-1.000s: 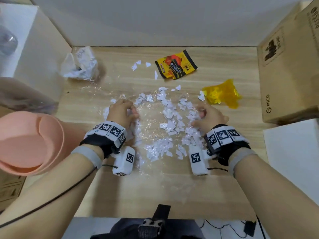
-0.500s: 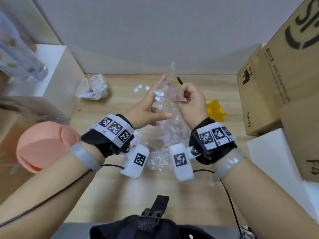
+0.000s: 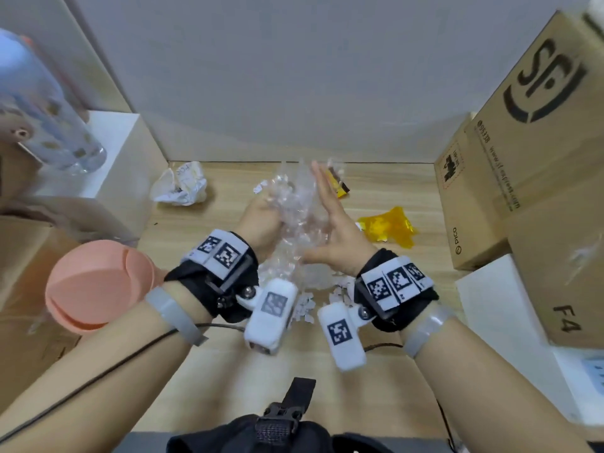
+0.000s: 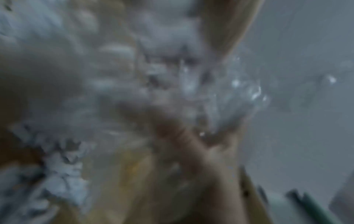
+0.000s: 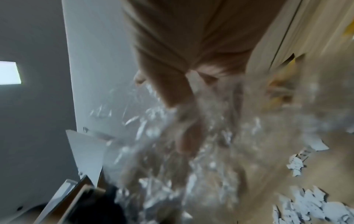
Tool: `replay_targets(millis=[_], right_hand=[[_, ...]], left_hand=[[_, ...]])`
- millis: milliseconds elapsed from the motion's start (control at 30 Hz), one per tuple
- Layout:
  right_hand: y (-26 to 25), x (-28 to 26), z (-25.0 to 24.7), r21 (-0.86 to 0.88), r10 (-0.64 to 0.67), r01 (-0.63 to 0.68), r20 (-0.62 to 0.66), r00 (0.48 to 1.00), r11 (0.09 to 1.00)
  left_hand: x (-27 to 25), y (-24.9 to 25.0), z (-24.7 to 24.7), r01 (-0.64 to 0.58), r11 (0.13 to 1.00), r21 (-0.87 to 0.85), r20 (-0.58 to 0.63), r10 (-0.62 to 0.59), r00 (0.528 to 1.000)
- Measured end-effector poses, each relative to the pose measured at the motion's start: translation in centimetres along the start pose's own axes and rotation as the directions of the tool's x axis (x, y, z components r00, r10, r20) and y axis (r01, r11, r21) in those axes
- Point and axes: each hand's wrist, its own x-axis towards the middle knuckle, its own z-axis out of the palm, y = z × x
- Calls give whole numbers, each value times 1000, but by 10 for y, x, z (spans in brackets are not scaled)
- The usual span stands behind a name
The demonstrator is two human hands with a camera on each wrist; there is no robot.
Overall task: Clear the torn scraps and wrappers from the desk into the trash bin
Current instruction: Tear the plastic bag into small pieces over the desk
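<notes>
Both hands are raised above the wooden desk [image 3: 228, 371] with a crumpled clear plastic sheet [image 3: 294, 217] between them; white paper scraps are bundled inside it. My left hand [image 3: 261, 217] grips the sheet from the left, fingers curled round it. My right hand [image 3: 330, 217] lies flat against its right side, fingers straight. Loose white scraps [image 3: 305, 308] lie on the desk under the wrists, and a few more scraps [image 3: 260, 188] further back. The wrist views are blurred: each shows the plastic [image 5: 153, 136] and the scraps [image 4: 63, 171].
A pink trash bin [image 3: 94, 286] stands off the desk's left edge. On the desk are a crumpled white paper ball [image 3: 181, 188], a yellow-black snack wrapper [image 3: 340, 188] half hidden by my right hand, and yellow cellophane [image 3: 389, 227]. Cardboard boxes [image 3: 474, 204] stand on the right.
The hands gathered the plastic sheet with the scraps off the desk and lifted it. Since half a second ago the right hand's fingers have straightened against the bundle.
</notes>
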Motion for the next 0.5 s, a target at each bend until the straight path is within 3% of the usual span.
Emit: replay_targets(millis=[100,200,267,333,433,500], right_hand=[[6,7,0,136,49,-21,-204,978,990],[11,9,-8,178,140,-65,-448,883,982],[19,14,-15,219,210,-108,-524,826,970],[22,21,-13,223,257,-159,-534,805,962],[10,28,4,166,221,-159,-482,848,973],[2,27,16,33,116,-112,-397,910,993]], left_hand=[[-5,-3,2,-48,954,297,30,41,999],[-7,-4,-14,-19,903,428,70,-12,997],[-9,-6,-27,137,945,298,40,-155,987],[-11,-8,-31,244,966,82,171,-254,952],[-10,-7,-21,263,964,-49,345,-231,910],[-4,-6,-12,191,980,-49,300,-168,939]])
